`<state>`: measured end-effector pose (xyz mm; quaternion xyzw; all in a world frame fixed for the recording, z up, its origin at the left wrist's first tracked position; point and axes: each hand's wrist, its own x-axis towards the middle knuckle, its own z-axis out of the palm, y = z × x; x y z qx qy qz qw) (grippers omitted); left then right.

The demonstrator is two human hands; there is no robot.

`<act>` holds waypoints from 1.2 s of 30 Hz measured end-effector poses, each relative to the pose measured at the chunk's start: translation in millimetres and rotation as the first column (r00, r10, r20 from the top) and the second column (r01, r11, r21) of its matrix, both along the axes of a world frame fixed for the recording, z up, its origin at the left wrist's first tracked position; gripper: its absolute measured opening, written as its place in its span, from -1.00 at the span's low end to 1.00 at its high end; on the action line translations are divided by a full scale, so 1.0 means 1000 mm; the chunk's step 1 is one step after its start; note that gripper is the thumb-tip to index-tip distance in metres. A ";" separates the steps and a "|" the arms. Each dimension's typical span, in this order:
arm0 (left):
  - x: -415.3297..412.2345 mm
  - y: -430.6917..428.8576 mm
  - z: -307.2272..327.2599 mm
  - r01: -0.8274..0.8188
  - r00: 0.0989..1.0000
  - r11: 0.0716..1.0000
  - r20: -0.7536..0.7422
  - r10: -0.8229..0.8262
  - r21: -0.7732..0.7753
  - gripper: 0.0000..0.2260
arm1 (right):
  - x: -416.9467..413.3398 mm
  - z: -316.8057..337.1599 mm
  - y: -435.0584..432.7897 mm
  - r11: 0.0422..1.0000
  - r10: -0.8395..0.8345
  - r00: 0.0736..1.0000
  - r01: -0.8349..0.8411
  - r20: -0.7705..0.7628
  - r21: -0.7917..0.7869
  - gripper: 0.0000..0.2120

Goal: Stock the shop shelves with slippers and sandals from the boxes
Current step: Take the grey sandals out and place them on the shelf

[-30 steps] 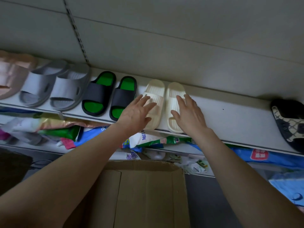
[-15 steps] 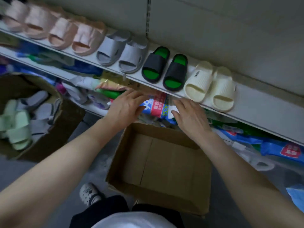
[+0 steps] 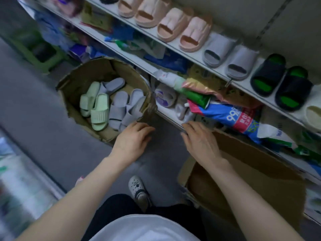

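A worn cardboard box stands on the floor at left, holding light green slippers and several grey slippers. My left hand hovers at its near right corner, fingers relaxed, holding nothing. My right hand is empty too, spread above the floor beside an empty cardboard box. On the upper shelf pink slippers, grey slippers, black-and-green slippers and a cream slipper stand in a row.
The lower shelf is crammed with plastic packets, among them a blue-and-red bag. A green stool stands far left. My foot in a grey clog is on the grey floor between the two boxes.
My view swung down and left from the shelf. Both hands left the cream slippers and dropped past the lower shelf toward the box of slippers, still empty.
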<state>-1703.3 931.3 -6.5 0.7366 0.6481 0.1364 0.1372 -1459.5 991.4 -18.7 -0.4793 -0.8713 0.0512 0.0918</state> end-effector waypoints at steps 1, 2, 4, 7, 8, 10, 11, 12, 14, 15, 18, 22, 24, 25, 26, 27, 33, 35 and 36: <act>-0.020 -0.004 -0.006 -0.022 1.000 1.000 0.008 0.022 -0.013 -0.72 | -0.019 -0.005 0.001 1.000 0.013 1.000 -0.013 -0.011 -0.009 -0.73; -0.039 -0.008 -0.012 -0.045 0.999 0.999 0.013 0.045 -0.030 -0.73 | -0.037 -0.010 0.003 1.000 0.024 0.999 -0.024 -0.023 -0.019 -0.73; -0.073 -0.013 -0.026 -0.101 0.995 0.993 0.007 0.102 -0.054 -0.73 | -0.072 -0.019 0.009 0.998 0.040 0.998 -0.042 -0.041 -0.055 -0.71; -0.110 -0.015 -0.042 -0.173 0.985 0.981 0.007 0.175 -0.092 -0.75 | -0.118 -0.033 0.027 0.987 0.067 0.995 -0.077 -0.078 -0.139 -0.64; -0.119 -0.015 -0.046 -0.193 0.981 0.975 0.013 0.196 -0.109 -0.75 | -0.132 -0.038 0.034 0.983 0.076 0.993 -0.090 -0.092 -0.162 -0.66; -0.135 -0.010 -0.056 -0.224 0.972 0.964 0.033 0.231 -0.143 -0.67 | -0.159 -0.051 0.052 0.974 0.089 0.990 -0.109 -0.109 -0.199 -0.71; -0.143 -0.005 -0.062 -0.242 0.968 0.957 0.033 0.250 -0.159 -0.66 | -0.171 -0.059 0.063 0.968 0.095 0.989 -0.118 -0.112 -0.222 -0.72; -0.151 0.000 -0.069 -0.261 0.962 0.948 0.027 0.270 -0.182 -0.69 | -0.184 -0.068 0.074 0.959 0.100 0.989 -0.126 -0.111 -0.254 -0.72; -0.166 0.012 -0.084 -0.297 0.951 0.930 0.019 0.308 -0.218 -0.72 | -0.209 -0.090 0.095 0.931 0.113 0.987 -0.145 -0.110 -0.336 -0.72; -0.172 0.018 -0.092 -0.315 0.944 0.919 0.019 0.328 -0.236 -0.69 | -0.222 -0.102 0.106 0.908 0.117 0.988 -0.149 -0.105 -0.392 -0.71; -0.191 0.039 -0.112 -0.346 0.931 0.901 0.026 0.365 -0.262 -0.65 | -0.259 -0.141 0.133 0.838 0.108 0.994 -0.102 -0.021 -0.537 -0.69; -0.218 0.069 -0.152 -0.374 0.920 0.882 0.007 0.393 -0.286 -0.66 | -0.302 -0.186 0.156 0.680 0.116 0.961 0.107 0.251 -0.725 -0.71; -0.232 0.082 -0.173 -0.373 0.918 0.871 0.008 0.396 -0.319 -0.66 | -0.318 -0.209 0.163 0.601 0.080 0.927 0.249 0.367 -0.759 -0.68; -0.238 0.089 -0.182 -0.371 0.918 0.865 0.009 0.397 -0.338 -0.66 | -0.324 -0.221 0.164 0.555 0.048 0.916 0.308 0.399 -0.773 -0.66; -0.244 0.095 -0.192 -0.364 0.920 0.864 0.010 0.392 -0.348 -0.66 | -0.329 -0.230 0.164 0.510 0.011 0.909 0.353 0.416 -0.784 -0.65; -0.251 0.102 -0.203 -0.352 0.924 0.867 0.014 0.381 -0.353 -0.66 | -0.334 -0.237 0.165 0.479 -0.025 0.906 0.382 0.423 -0.791 -0.66; -0.279 0.143 -0.257 -0.238 0.962 0.872 0.020 0.273 -0.429 -0.57 | -0.333 -0.226 0.164 0.586 -0.103 0.964 0.258 0.246 -0.768 -0.82; -0.282 0.161 -0.274 -0.197 0.976 0.859 -0.012 0.217 -0.472 -0.52 | -0.330 -0.213 0.161 0.690 -0.064 0.986 0.155 0.154 -0.707 -0.86; -0.282 0.171 -0.281 -0.165 0.986 0.848 -0.053 0.160 -0.504 -0.50 | -0.329 -0.210 0.160 0.750 -0.007 0.990 0.099 0.142 -0.654 -0.85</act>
